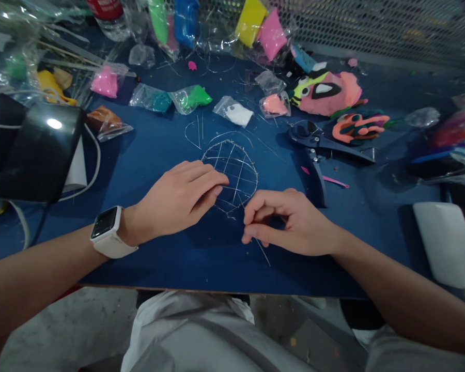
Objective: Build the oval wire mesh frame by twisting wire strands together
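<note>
A rounded wire frame [237, 178] with a twisted rim and a grid of thin crossing wires is between my hands, over the blue table. My left hand [178, 194] covers its left edge, thumb and fingers closed on it; the exact grip is partly hidden. Near the frame's lower right rim, my right hand [284, 219] pinches a thin straight wire [264, 254], whose end sticks out below the fingers. Loose curved wires [194, 135] lie just behind the frame. Pliers-like cutters with dark handles [313, 144] rest to the right, apart from my hand.
Small bags of coloured clay, among them green [197, 96], white [238, 114] and pink [106, 81], line the back. Clay-covered figures [329, 93] lie back right. A black box-shaped device [41, 152] with cables stands left, a white device [445, 243] right. The table's front edge [217, 292] is close.
</note>
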Demonstrator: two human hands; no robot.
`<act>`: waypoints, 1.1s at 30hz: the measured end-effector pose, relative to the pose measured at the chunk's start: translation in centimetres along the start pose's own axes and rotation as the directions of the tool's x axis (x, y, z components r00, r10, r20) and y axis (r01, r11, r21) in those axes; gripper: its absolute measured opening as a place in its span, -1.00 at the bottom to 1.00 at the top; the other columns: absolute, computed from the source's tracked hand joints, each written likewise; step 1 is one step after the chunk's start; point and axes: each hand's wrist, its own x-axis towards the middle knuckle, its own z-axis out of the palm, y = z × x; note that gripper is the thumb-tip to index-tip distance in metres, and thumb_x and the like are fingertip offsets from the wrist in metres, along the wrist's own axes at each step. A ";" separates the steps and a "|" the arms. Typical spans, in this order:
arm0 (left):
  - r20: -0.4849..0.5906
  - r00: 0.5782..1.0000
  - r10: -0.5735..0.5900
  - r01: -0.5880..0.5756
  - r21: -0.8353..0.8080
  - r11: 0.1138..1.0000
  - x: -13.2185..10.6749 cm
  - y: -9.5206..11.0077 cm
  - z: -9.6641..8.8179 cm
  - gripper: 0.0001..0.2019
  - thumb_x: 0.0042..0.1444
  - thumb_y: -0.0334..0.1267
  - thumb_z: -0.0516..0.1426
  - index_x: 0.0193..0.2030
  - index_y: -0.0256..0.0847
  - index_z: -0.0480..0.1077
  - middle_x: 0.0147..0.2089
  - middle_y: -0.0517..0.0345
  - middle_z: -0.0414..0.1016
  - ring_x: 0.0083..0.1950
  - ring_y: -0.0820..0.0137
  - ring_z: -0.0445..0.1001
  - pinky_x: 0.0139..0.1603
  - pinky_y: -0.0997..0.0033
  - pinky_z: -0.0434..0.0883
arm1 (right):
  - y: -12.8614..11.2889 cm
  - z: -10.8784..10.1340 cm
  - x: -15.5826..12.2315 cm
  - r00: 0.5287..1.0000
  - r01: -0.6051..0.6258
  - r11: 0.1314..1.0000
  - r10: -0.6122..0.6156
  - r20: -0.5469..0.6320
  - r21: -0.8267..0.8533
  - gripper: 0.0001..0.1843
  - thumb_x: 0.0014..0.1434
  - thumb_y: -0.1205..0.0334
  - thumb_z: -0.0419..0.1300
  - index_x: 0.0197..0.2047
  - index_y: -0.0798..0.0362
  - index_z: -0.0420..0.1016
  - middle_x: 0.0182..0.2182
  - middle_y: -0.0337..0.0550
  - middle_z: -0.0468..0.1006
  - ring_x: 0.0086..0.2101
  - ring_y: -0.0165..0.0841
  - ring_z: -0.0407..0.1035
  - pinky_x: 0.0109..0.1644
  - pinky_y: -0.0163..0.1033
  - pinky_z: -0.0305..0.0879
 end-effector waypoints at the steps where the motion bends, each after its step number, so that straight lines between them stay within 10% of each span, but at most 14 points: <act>1: -0.003 1.000 -0.016 0.016 0.000 1.000 0.0 0.0 0.0 -0.75 0.55 -0.30 0.01 0.05 -0.20 0.52 -0.13 0.05 0.67 -0.17 0.30 0.60 -0.15 0.27 0.46 | 0.0 0.0 0.0 1.000 -0.013 1.000 0.013 0.000 0.015 -0.88 0.39 0.33 0.36 -0.17 0.05 0.49 -0.39 -0.17 0.77 -0.56 -0.47 0.54 -0.46 -0.39 0.45; 11: 0.028 1.000 -0.002 0.003 -0.042 0.999 0.0 -0.1 -0.4 -0.78 0.23 -0.41 0.12 -0.03 -0.16 0.50 -0.22 0.13 0.66 -0.22 0.28 0.59 -0.10 0.21 0.44 | 0.7 -0.8 0.3 0.961 -0.109 0.983 0.143 -0.236 0.151 -0.71 0.36 0.21 0.44 -0.19 0.01 0.36 -0.45 -0.24 0.71 -0.63 -0.50 0.44 -0.58 -0.40 0.30; 27: 0.004 0.980 0.201 -0.199 -0.132 0.971 -0.2 0.2 0.1 -0.86 0.50 -0.34 0.13 0.04 -0.17 0.54 -0.15 0.13 0.66 -0.17 0.41 0.60 -0.12 0.42 0.55 | 1.1 -0.2 0.2 0.955 -0.047 0.999 0.037 -0.293 -0.028 -0.80 0.40 0.28 0.32 -0.12 -0.03 0.33 -0.56 -0.36 0.62 -0.63 -0.46 0.45 -0.56 -0.35 0.34; 33: -0.119 0.980 0.157 -0.164 -0.056 0.985 -0.1 0.2 -0.6 -0.83 0.42 -0.35 0.18 0.08 -0.14 0.53 -0.03 0.03 0.64 -0.06 0.28 0.60 -0.01 0.22 0.56 | 1.5 -0.3 0.1 0.966 -0.026 0.996 0.004 -0.260 -0.083 -0.84 0.39 0.35 0.28 -0.10 -0.02 0.34 -0.56 -0.37 0.62 -0.61 -0.47 0.48 -0.55 -0.36 0.32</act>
